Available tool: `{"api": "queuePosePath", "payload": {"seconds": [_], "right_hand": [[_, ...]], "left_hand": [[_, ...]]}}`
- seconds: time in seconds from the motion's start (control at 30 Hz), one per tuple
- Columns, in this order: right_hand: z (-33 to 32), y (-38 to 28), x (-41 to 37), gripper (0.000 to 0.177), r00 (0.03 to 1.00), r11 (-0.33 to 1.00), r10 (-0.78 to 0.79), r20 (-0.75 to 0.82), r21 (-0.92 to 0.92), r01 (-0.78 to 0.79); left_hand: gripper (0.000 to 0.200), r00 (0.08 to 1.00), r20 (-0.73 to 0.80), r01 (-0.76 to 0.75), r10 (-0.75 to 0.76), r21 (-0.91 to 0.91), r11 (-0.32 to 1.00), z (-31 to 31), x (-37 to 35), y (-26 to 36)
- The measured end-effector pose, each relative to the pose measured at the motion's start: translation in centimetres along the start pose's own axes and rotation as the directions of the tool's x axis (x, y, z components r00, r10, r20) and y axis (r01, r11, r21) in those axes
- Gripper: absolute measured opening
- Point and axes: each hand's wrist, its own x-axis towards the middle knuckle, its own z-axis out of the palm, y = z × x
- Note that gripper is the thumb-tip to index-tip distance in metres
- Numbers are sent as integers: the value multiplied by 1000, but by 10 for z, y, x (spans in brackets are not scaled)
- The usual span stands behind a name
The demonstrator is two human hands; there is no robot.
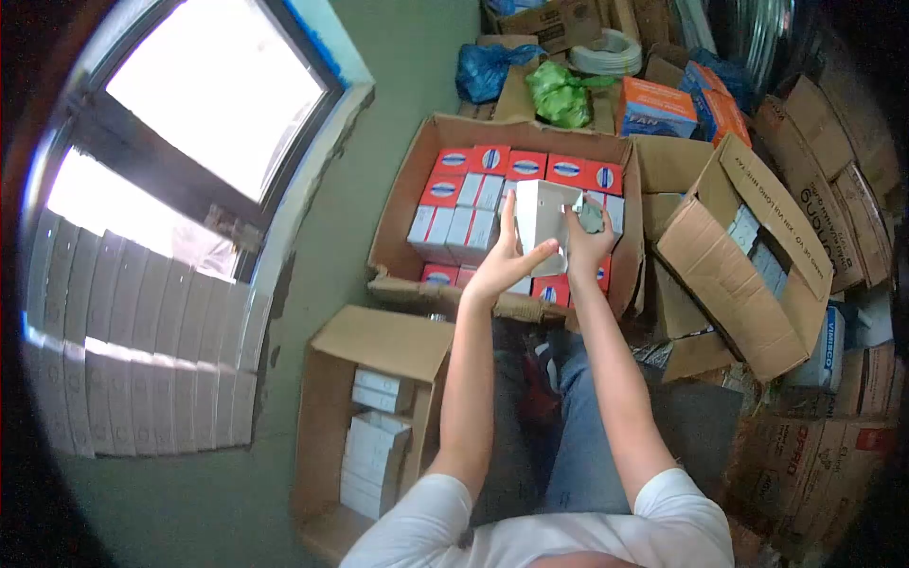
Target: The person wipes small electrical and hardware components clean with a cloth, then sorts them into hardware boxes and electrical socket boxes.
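Note:
Over a large open carton [402, 199] of small red and grey boxes [472, 235], both my hands are at a white item [540, 216] that looks like a small box or casing. My left hand [507, 260] presses on its left side and lower edge, thumb and fingers round it. At its right side my right hand [589, 241] is closed, with a small greenish-grey piece [591, 218] held between the fingers. What that piece is cannot be made out.
A carton with white boxes [374, 464] stands at the lower left. To the right, an open carton [748, 265] lies tilted among others. Behind are a green bag [561, 95], a blue bag [492, 72], orange-blue fan boxes [658, 106] and a cable coil [606, 55].

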Motion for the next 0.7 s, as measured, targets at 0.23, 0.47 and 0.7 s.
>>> {"api": "queuePosePath", "payload": {"seconds": [0.23, 0.47, 0.7], "right_hand": [[-16, 8, -1, 38, 930, 952, -251, 269, -108, 288], [-37, -7, -26, 54, 577, 630, -352, 737, -270, 728], [-24, 10, -44, 49, 610, 895, -144, 779, -160, 416]], "left_hand": [[43, 910, -414, -51, 13, -82, 995, -7, 22, -81], [35, 806, -553, -213, 210, 60, 975, -5, 21, -69], [33, 785, -577, -195, 226, 116, 974, 3, 14, -64]]}}
